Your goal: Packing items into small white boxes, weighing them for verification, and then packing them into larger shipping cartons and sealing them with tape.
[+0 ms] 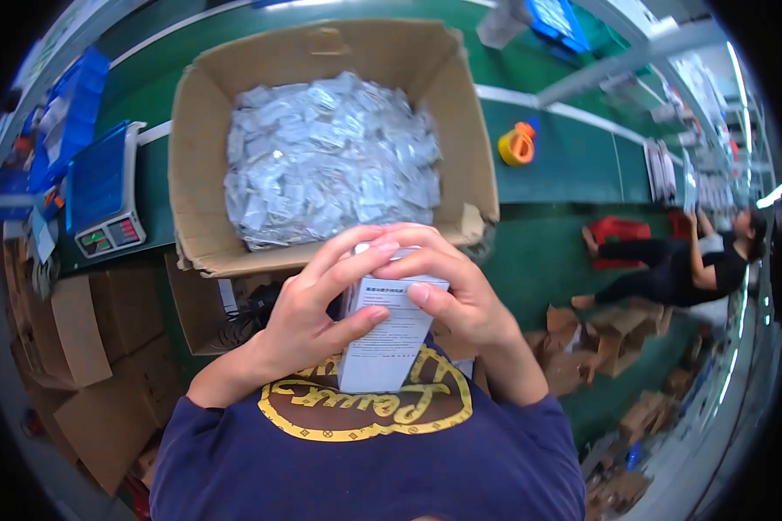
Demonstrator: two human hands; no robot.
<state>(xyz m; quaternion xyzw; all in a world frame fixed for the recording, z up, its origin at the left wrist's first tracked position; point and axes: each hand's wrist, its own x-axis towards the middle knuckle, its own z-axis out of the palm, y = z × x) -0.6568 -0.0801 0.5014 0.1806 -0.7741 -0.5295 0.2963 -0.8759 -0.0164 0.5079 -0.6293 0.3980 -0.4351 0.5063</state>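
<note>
A white printed carton box (382,343) is held close against my chest, its long printed face toward me. My left hand (334,291) wraps the box's left side and top, thumb on the printed face. Around the upper right edge curls my right hand (447,282), its thumb also pressing on the front. The fingers of both hands meet over the box's top end, so that end is mostly hidden. Just beyond them stands a large open cardboard box (191,165), filled with many small clear plastic packets (334,156).
On the green bench at left sits a blue-topped weighing scale (104,191), with blue bins (69,113) behind it. Rolls of orange-yellow tape (517,146) lie at right. Opened cartons (104,347) stand below left. Another person (695,269) sits at far right near a red stool (621,230).
</note>
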